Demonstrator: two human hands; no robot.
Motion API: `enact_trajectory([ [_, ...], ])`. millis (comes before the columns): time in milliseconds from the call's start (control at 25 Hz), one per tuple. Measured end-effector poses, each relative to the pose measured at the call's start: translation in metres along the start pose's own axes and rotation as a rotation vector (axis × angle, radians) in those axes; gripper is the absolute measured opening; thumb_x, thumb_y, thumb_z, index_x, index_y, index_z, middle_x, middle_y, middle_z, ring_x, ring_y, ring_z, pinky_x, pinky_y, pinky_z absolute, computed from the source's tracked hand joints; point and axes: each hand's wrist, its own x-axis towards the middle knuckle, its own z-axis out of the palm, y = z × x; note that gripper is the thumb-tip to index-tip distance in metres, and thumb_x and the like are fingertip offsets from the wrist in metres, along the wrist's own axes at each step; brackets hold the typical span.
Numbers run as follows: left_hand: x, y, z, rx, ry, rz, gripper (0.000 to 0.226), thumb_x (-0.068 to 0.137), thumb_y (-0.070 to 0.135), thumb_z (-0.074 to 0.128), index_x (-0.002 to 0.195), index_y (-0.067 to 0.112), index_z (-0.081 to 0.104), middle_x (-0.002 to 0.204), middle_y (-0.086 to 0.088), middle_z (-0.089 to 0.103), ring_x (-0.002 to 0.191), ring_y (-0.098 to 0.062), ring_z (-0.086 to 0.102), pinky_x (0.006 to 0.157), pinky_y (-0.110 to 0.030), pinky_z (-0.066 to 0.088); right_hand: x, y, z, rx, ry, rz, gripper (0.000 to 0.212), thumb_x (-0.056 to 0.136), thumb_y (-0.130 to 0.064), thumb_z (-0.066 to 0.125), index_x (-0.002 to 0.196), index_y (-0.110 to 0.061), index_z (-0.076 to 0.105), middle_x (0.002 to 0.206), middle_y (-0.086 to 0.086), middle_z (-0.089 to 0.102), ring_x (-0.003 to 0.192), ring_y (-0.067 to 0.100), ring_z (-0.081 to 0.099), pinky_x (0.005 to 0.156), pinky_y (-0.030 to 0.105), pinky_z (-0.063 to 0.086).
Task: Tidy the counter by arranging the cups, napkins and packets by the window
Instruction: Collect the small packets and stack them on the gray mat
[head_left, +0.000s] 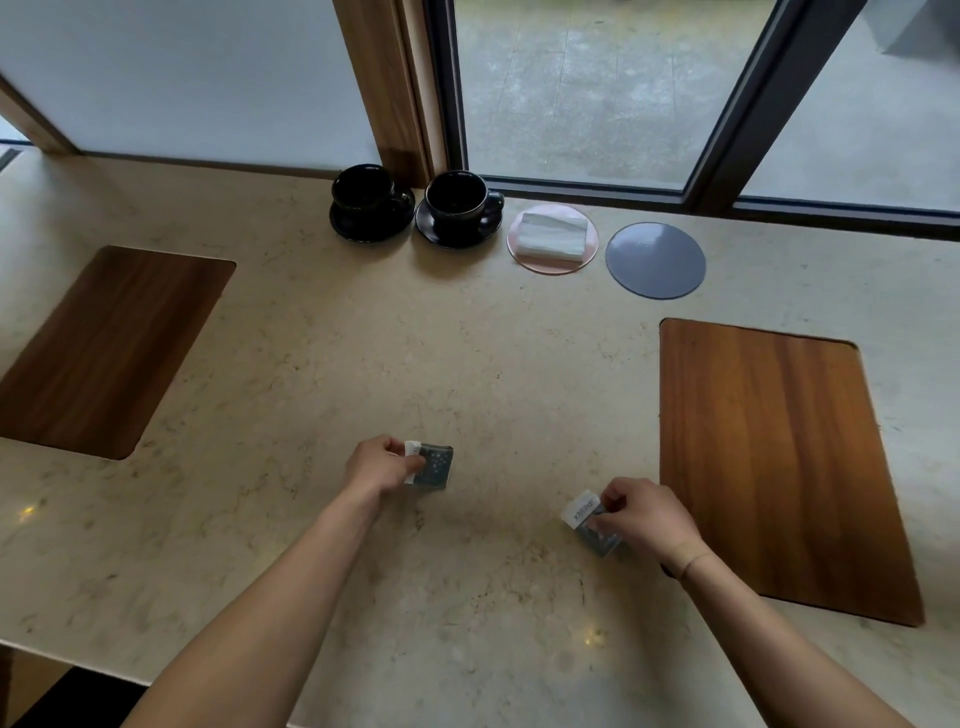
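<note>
Head view, the only one. Left hand (382, 464) pinching a small grey-blue packet (434, 466) by its white end, grip closed on that edge, rest of the packet jutting out to the right of the fingers, low over or on the counter (467, 364); contact hard to judge. Right hand (649, 514) likewise curled round a second packet (589, 522), thumb and fingers on its near side, white printed tab poking out up and to the left of the grip. One packet per hand, probably so both can go to the window in a single trip.

Well ahead of both grips, along the window edge: two black cups (452, 200) on saucers side by side, then a folded white napkin (553, 236) centred on a pink coaster (519, 254), then a bare grey coaster (655, 260) at the right end of the row. Likely kept free as the spot for the packets.

Packets themselves: flat, square-ish, dark grey-blue with pale speckles, white strip at one end, print too small to read.

Wooden inlays (779, 457) set into the counter, one outboard of each grip.
</note>
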Motion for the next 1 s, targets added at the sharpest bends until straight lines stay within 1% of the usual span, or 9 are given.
enact_trajectory([
  [80, 0.001, 0.012, -0.003, 0.040, -0.088, 0.063, 0.017, 0.076, 0.015, 0.078, 0.087, 0.011, 0.065, 0.095, -0.010, 0.068, 0.089, -0.028, 0.062, 0.079, -0.034, 0.048, 0.000, 0.003, -0.005, 0.068, 0.009, 0.000, 0.017, 0.079, -0.032, 0.075, 0.090, -0.024, 0.065, 0.095, -0.005, 0.067, 0.084, 0.009, 0.064, 0.070, 0.033, 0.060],
  [240, 0.005, 0.050, -0.007, 0.215, -0.197, 0.206, 0.017, 0.076, 0.018, 0.077, 0.089, 0.014, 0.066, 0.092, -0.005, 0.070, 0.088, -0.024, 0.064, 0.073, -0.032, 0.047, 0.002, 0.009, -0.026, 0.276, 0.073, 0.000, 0.018, 0.080, -0.028, 0.076, 0.093, -0.022, 0.065, 0.097, -0.003, 0.068, 0.087, 0.010, 0.064, 0.063, 0.022, 0.052],
  [320, 0.006, 0.077, -0.006, 0.301, -0.266, 0.284, 0.017, 0.078, 0.021, 0.075, 0.092, 0.017, 0.065, 0.092, -0.002, 0.069, 0.087, -0.021, 0.064, 0.071, -0.031, 0.047, 0.005, 0.010, -0.041, 0.383, 0.124, -0.001, 0.019, 0.081, -0.027, 0.075, 0.095, -0.024, 0.064, 0.096, -0.005, 0.068, 0.088, 0.010, 0.064, 0.069, 0.025, 0.053],
  [440, 0.011, 0.124, 0.002, 0.509, -0.349, 0.476, 0.020, 0.078, 0.025, 0.073, 0.096, 0.020, 0.066, 0.096, 0.000, 0.070, 0.087, -0.017, 0.064, 0.069, -0.028, 0.047, 0.016, 0.014, -0.065, 0.521, 0.182, 0.018, 0.019, 0.082, -0.027, 0.074, 0.098, -0.021, 0.066, 0.097, -0.004, 0.070, 0.092, 0.013, 0.065, 0.082, 0.034, 0.055],
  [560, 0.021, 0.175, 0.016, 0.648, -0.398, 0.637, 0.021, 0.076, 0.024, 0.074, 0.096, 0.022, 0.068, 0.098, 0.001, 0.071, 0.087, -0.016, 0.065, 0.074, -0.028, 0.049, 0.035, 0.012, -0.088, 0.583, 0.254, 0.024, 0.021, 0.082, -0.026, 0.074, 0.100, -0.018, 0.066, 0.101, -0.002, 0.069, 0.094, 0.016, 0.064, 0.085, 0.035, 0.054],
  [720, 0.040, 0.236, 0.040, 0.749, -0.447, 0.776, 0.022, 0.075, 0.024, 0.074, 0.096, 0.020, 0.068, 0.094, 0.002, 0.069, 0.083, -0.017, 0.061, 0.073, -0.029, 0.048, 0.065, 0.003, -0.116, 0.620, 0.383, -0.003, 0.017, 0.080, -0.026, 0.076, 0.093, -0.018, 0.069, 0.097, -0.001, 0.071, 0.089, 0.019, 0.066, 0.082, 0.038, 0.057],
  [840, 0.059, 0.277, 0.058, 0.740, -0.480, 0.817, 0.021, 0.077, 0.023, 0.073, 0.097, 0.019, 0.068, 0.097, -0.001, 0.069, 0.085, -0.019, 0.060, 0.073, -0.029, 0.048, 0.094, 0.001, -0.136, 0.642, 0.473, -0.031, 0.012, 0.078, -0.026, 0.077, 0.087, -0.022, 0.068, 0.091, -0.001, 0.072, 0.086, 0.020, 0.068, 0.080, 0.042, 0.059],
  [920, 0.072, 0.304, 0.071, 0.712, -0.488, 0.836, 0.020, 0.077, 0.022, 0.073, 0.096, 0.019, 0.068, 0.098, -0.001, 0.068, 0.089, -0.020, 0.060, 0.076, -0.031, 0.049, 0.113, 0.002, -0.149, 0.660, 0.531, -0.023, 0.015, 0.078, -0.024, 0.077, 0.090, -0.019, 0.069, 0.091, 0.001, 0.072, 0.088, 0.022, 0.069, 0.078, 0.040, 0.059],
  [1000, 0.088, 0.331, 0.084, 0.714, -0.473, 0.843, 0.019, 0.077, 0.023, 0.073, 0.095, 0.021, 0.067, 0.097, 0.001, 0.066, 0.089, -0.018, 0.057, 0.071, -0.027, 0.045, 0.136, 0.006, -0.165, 0.706, 0.572, 0.002, 0.018, 0.079, -0.021, 0.076, 0.093, -0.014, 0.067, 0.090, 0.003, 0.071, 0.087, 0.023, 0.069, 0.075, 0.035, 0.059],
])
